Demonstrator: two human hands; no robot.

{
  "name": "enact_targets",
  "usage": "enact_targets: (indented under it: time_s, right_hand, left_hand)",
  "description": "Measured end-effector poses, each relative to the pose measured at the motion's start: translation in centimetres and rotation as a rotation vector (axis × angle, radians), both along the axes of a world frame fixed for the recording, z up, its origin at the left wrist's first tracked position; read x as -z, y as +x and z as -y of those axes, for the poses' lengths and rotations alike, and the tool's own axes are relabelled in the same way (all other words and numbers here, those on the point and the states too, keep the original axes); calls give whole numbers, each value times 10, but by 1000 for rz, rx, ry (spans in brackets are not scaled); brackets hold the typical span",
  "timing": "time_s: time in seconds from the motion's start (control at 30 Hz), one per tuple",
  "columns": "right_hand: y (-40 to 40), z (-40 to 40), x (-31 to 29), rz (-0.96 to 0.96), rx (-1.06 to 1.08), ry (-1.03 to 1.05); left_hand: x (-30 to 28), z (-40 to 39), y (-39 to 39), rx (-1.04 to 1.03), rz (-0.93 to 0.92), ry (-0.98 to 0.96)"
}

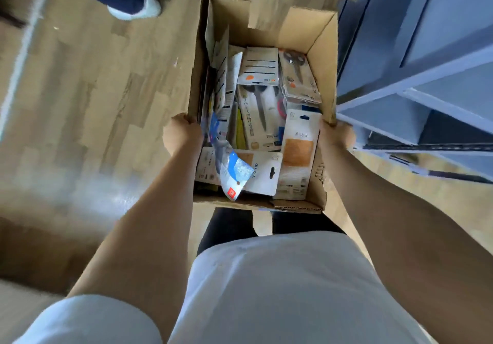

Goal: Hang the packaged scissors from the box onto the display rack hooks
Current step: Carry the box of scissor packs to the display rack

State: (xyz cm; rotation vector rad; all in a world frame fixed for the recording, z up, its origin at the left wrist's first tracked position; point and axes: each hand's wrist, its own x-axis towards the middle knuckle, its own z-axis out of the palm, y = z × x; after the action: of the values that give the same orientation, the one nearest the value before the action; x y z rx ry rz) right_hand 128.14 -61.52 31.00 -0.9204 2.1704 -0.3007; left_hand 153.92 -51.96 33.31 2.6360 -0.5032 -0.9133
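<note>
My left hand (184, 130) and right hand (336, 133) each grasp a side wall of the open box (324, 58), carrying the packaged scissors (260, 111) level beside the shelving (416, 50).

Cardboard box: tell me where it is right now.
In the head view the cardboard box sits centre frame, held between the left hand and right hand, above the wooden floor, with grey shelving to its right.
</note>
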Motion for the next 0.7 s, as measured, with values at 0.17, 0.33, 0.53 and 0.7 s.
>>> enact_targets:
  time_s: [0.17,0.33,0.53,0.7]
  right_hand:
    - [13,30,-6,-125,-36,-10]
    - [20,69,-5,-109,-21,-45]
    - [28,143,-4,-125,-21,-9]
    - [27,211,-11,-129,43,2]
  left_hand:
    - [-5,54,27,125,29,8]
    - [-1,108,39,174,58,-10]
    - [-6,194,40,239,116,45]
    - [-6,266,42,262,107,38]
